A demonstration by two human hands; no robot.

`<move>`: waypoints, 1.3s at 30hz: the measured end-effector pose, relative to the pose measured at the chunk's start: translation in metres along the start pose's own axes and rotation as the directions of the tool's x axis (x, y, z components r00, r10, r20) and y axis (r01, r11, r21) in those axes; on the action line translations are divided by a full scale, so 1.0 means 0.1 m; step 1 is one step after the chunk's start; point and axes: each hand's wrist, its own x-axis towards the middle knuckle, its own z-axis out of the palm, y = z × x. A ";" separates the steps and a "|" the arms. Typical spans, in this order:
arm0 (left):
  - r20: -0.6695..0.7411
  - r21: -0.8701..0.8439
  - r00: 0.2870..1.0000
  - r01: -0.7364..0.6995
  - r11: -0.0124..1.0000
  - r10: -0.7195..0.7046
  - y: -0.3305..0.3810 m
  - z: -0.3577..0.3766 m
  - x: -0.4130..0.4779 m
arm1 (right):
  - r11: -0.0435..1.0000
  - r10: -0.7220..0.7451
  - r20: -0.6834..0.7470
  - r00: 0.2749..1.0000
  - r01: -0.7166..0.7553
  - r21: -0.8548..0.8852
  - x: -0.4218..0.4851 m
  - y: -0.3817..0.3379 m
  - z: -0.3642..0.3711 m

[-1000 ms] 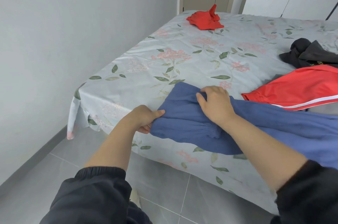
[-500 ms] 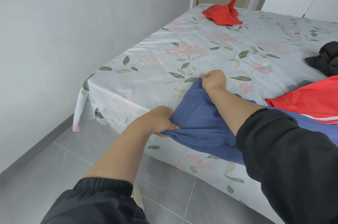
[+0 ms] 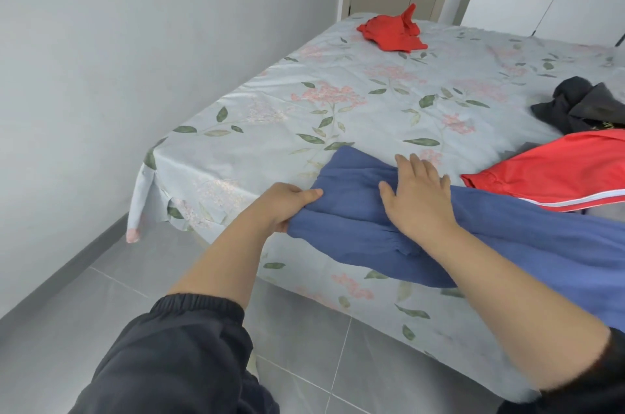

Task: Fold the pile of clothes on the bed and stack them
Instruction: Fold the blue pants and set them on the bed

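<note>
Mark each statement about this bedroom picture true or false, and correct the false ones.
1. The left hand grips the blue garment's edge. True.
2. The right hand lies flat on the blue garment. True.
3. The blue garment lies on the floor. False: it lies on the bed.
4. A green garment lies at the bed's far end. False: a crumpled red garment lies there.

Blue garment (image 3: 351,210) under right hand (image 3: 419,197): matt woven cloth, soft, lightly crinkled. Bedsheet (image 3: 270,129) beyond left hand (image 3: 287,207): smooth printed cloth w/ faint sheen, creased. Red garment (image 3: 558,170) right of right hand: slick synthetic-looking fabric, slight gloss. Floor tiles (image 3: 101,305) below left hand: matt grey.
</note>
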 end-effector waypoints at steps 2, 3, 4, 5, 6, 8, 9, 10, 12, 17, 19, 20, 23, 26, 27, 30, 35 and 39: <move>0.034 -0.090 0.999 0.021 0.996 -0.018 0.04 0.03 -0.02 | 0.999 0.033 0.142 0.989 -0.027 -0.044 -0.18 0.06 0.10; 0.070 -0.140 0.997 0.044 0.989 -0.034 0.06 0.05 -0.04 | 0.999 0.033 0.184 0.982 -0.028 -0.026 -0.25 0.09 0.15; 0.105 -0.179 0.993 0.065 0.982 -0.047 0.09 0.07 -0.06 | 1.000 0.012 0.187 0.982 -0.017 0.023 -0.29 0.10 0.18; 0.125 -0.200 0.991 0.075 0.977 -0.051 0.11 0.09 -0.07 | 0.995 -0.014 0.169 0.986 -0.003 0.102 -0.32 0.12 0.18; 0.127 -0.210 0.991 0.069 0.975 -0.043 0.14 0.11 -0.08 | 0.979 -0.030 0.150 0.988 -0.001 0.203 -0.33 0.14 0.16; 0.109 -0.229 0.994 0.032 0.973 -0.007 0.20 0.17 -0.10 | 0.902 -0.024 0.137 0.990 -0.038 0.430 -0.38 0.22 0.05; 0.107 -0.242 0.994 0.006 0.970 0.021 0.25 0.21 -0.13 | 0.852 -0.009 0.129 0.992 -0.060 0.520 -0.42 0.29 -0.01; 0.110 -0.248 0.993 -0.024 0.968 0.053 0.31 0.26 -0.15 | 0.811 0.009 0.116 0.993 -0.075 0.580 -0.47 0.37 -0.07; 0.117 -0.232 0.986 -0.088 0.969 0.118 0.46 0.38 -0.21 | 0.758 0.051 0.104 0.993 -0.106 0.644 -0.59 0.58 -0.20; 0.106 -0.148 0.964 -0.226 0.963 0.243 0.83 0.94 -0.33 | 0.473 0.269 0.179 0.946 -0.292 0.832 -0.77 1.22 -0.49; 0.115 -0.062 0.949 -0.287 0.956 0.293 0.96 1.27 -0.38 | 0.223 0.333 0.260 0.906 -0.343 0.912 -0.80 1.41 -0.56; 0.122 0.022 0.933 -0.344 0.939 0.339 1.01 1.44 -0.41 | 0.149 0.357 0.288 0.889 -0.359 0.921 -0.81 1.49 -0.57; 0.305 0.136 0.840 -0.505 0.853 0.449 1.05 1.86 -0.53 | -0.040 0.385 0.371 0.845 -0.386 0.922 -0.80 1.66 -0.58; 0.613 -0.120 0.671 -0.443 0.888 0.417 1.02 1.95 -0.59 | -0.058 0.417 0.436 0.797 -0.456 0.888 -0.78 1.75 -0.60; 0.629 -0.218 0.635 -0.410 0.886 0.449 1.01 1.90 -0.57 | -0.026 0.450 0.443 0.775 -0.485 0.874 -0.76 1.78 -0.59; 0.365 -0.255 0.799 -0.408 0.877 0.478 1.00 1.68 -0.38 | -0.015 0.477 0.464 0.746 -0.521 0.853 -0.69 1.82 -0.53; 0.072 0.292 0.976 -0.218 0.931 0.206 0.68 1.57 -0.11 | 0.197 0.479 0.392 0.785 -0.532 0.824 -0.63 1.79 -0.44; 0.182 0.059 0.976 -0.130 0.990 0.117 0.60 1.71 -0.16 | 0.345 0.608 0.161 0.777 -0.441 0.828 -0.62 1.86 -0.43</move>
